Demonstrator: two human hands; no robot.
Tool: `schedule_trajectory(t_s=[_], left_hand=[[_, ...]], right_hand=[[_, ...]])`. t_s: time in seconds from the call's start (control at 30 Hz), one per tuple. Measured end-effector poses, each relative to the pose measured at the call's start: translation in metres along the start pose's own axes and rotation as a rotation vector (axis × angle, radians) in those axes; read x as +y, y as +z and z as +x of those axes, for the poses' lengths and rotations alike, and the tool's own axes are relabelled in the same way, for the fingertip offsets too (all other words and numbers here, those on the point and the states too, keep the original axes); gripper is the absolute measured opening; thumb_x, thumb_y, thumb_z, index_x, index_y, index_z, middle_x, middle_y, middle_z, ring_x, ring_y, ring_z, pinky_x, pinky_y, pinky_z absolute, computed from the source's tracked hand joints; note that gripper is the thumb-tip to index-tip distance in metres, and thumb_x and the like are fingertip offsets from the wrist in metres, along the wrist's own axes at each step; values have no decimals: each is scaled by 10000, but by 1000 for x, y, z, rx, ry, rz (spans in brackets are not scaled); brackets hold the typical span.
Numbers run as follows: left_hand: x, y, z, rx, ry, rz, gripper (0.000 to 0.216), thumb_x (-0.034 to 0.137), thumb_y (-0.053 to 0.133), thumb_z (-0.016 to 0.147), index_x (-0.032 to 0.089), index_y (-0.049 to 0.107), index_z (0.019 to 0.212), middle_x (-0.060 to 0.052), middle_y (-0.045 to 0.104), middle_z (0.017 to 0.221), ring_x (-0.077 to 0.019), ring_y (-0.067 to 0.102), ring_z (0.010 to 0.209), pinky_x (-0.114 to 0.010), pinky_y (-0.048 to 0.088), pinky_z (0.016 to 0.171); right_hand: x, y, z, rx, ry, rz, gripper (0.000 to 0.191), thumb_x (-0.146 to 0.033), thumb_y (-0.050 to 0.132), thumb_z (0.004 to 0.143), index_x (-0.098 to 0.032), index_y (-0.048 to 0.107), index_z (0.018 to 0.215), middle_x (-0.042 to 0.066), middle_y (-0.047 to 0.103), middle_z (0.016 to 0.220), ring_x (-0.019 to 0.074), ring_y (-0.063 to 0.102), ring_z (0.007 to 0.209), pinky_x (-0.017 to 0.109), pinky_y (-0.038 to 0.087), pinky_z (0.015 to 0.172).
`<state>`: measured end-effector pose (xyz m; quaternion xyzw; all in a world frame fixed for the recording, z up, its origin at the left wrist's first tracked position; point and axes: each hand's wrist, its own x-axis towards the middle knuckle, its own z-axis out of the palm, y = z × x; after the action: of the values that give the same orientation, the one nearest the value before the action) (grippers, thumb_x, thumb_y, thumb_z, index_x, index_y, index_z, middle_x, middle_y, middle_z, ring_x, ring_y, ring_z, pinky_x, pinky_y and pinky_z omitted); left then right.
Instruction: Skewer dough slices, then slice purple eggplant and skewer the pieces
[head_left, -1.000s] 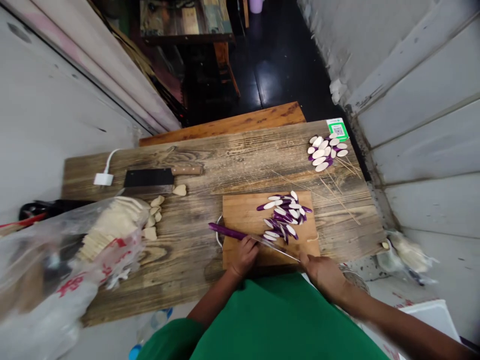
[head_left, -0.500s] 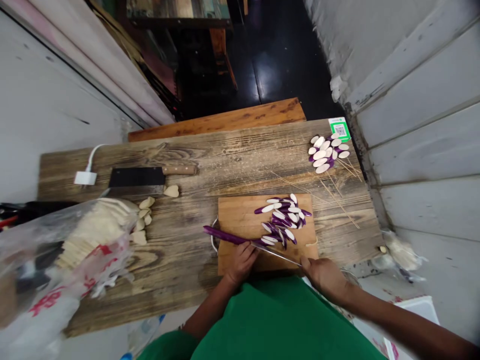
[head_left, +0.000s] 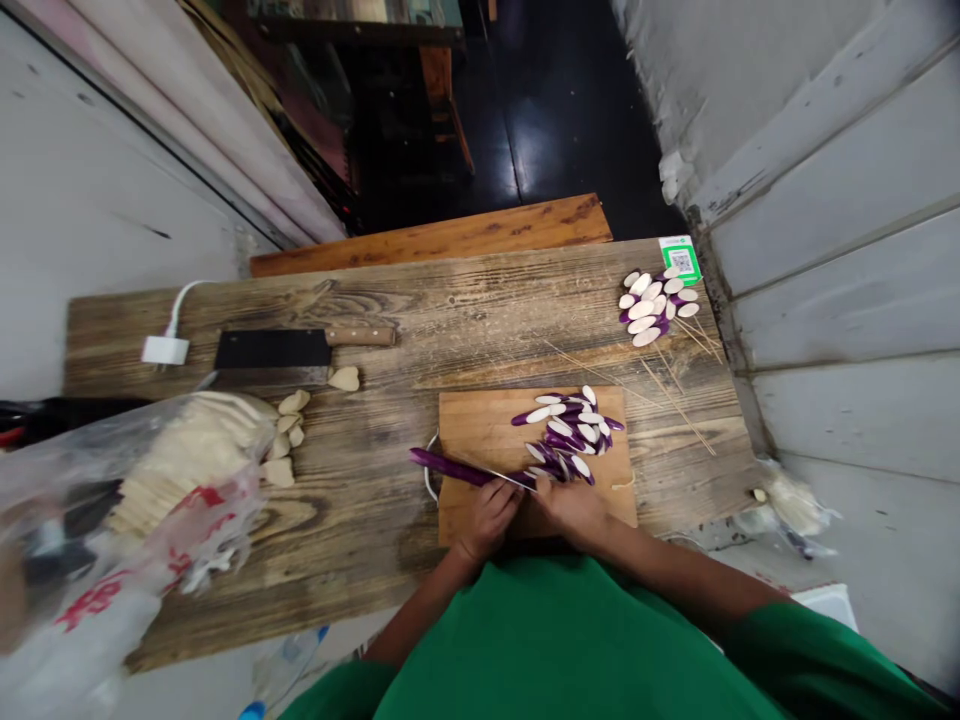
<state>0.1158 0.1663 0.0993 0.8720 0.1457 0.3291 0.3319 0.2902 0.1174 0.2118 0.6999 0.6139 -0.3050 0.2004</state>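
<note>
A long purple eggplant [head_left: 446, 465] lies across the left part of a wooden cutting board [head_left: 480, 430]. My left hand [head_left: 489, 515] is closed on its near end, pressing it to the board. Right beside it, my right hand [head_left: 574, 508] grips a thin-bladed knife [head_left: 504, 478] whose blade rests against the eggplant. A pile of white and purple eggplant slices [head_left: 570, 430] lies on the board just beyond my right hand.
A cleaver [head_left: 289, 350] with a wooden handle lies at the table's back left, near a white charger [head_left: 165, 348]. A plastic bag of pale slices [head_left: 150, 480] fills the left. More eggplant slices [head_left: 652, 305] and bamboo skewers [head_left: 675, 395] lie at the right.
My right hand has moved left along the board, bringing the knife up against the eggplant next to my left hand. The left hand has stayed on the eggplant.
</note>
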Motion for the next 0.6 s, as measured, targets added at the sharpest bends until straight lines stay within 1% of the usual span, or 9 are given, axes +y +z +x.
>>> schedule_trajectory(t_s=[0.07,0.1,0.2,0.3,0.4,0.5,0.6], left_hand=[[2,-3,2,-21,-5,10,344,115,420,890,119,535,1215,-145,630,1043,-228,508,1103,-410,496,859],[3,-4,3,-30,-12,22,350,108,423,888,126,531,1220,-142,630,1041,-221,512,1092,-403,496,857],[6,-7,5,-23,-23,90,347,93,439,877,135,544,1205,-138,631,1030,-219,520,1071,-402,492,858],[6,-10,5,-24,-24,112,316,93,444,874,141,579,1156,-135,631,1034,-224,520,1073,-402,498,855],[3,-11,2,-21,-3,62,295,100,406,886,151,613,1090,-125,635,1039,-223,511,1104,-406,500,864],[-1,-12,-5,-4,16,56,284,114,392,895,150,627,1052,-122,645,1022,-219,516,1107,-406,498,872],[-6,-14,-13,12,-9,93,272,135,423,894,156,617,1084,-119,651,1033,-217,527,1102,-407,487,890]], right_hand=[[-3,-3,8,24,55,12,282,-284,323,951,-130,556,995,110,701,748,196,665,642,239,393,527],[-2,-6,7,32,89,16,322,-300,289,963,-120,552,1004,109,696,723,192,661,622,235,384,513],[9,-11,-13,47,147,19,371,-310,238,976,-104,541,1034,115,693,721,186,651,614,233,376,510],[15,-7,-43,13,97,-4,316,-286,289,962,-134,556,1037,100,696,745,180,641,608,238,385,524],[13,3,-65,-29,45,-18,240,-162,360,903,-167,591,968,80,691,736,182,636,602,245,387,510],[9,10,-75,-39,27,-25,251,-90,389,845,-171,607,939,82,683,732,209,641,607,267,397,504],[8,13,-77,-34,20,-22,230,-118,426,838,-176,614,955,80,680,719,222,642,601,274,414,509]])
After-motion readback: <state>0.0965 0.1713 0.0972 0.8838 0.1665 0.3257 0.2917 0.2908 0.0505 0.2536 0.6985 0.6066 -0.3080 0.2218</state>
